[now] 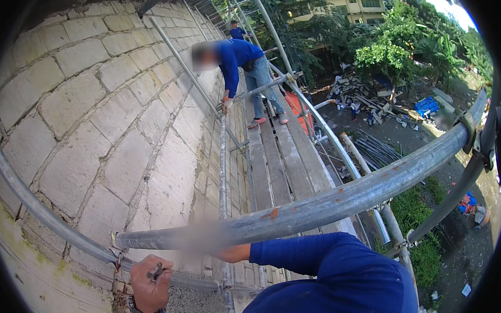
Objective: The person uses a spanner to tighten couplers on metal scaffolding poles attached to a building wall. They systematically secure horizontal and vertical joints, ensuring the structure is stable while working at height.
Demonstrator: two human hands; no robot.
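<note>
My left hand (150, 285) is closed in a fist at the lower left, beside the thin steel tube (57, 221) that runs along the wall. A small grey metal end (156, 271), shaped like the jaw of a wrench, sticks out between thumb and fingers; the rest is hidden. My right hand (230, 253) reaches leftward, just under the thick galvanized scaffold pipe (314, 211) that crosses in front of me. A blurred patch covers its fingers, so their grip does not show. Near my left hand, a rusty coupler (118, 249) sits where the two tubes meet.
A tall block wall (92, 118) rises on the left. Wooden planks (287, 160) form the walkway ahead, where a co-worker (240, 59) in blue bends over a vertical tube (223, 169). Another person (236, 32) stands farther back. Debris (365, 98) lies on the ground far below at right.
</note>
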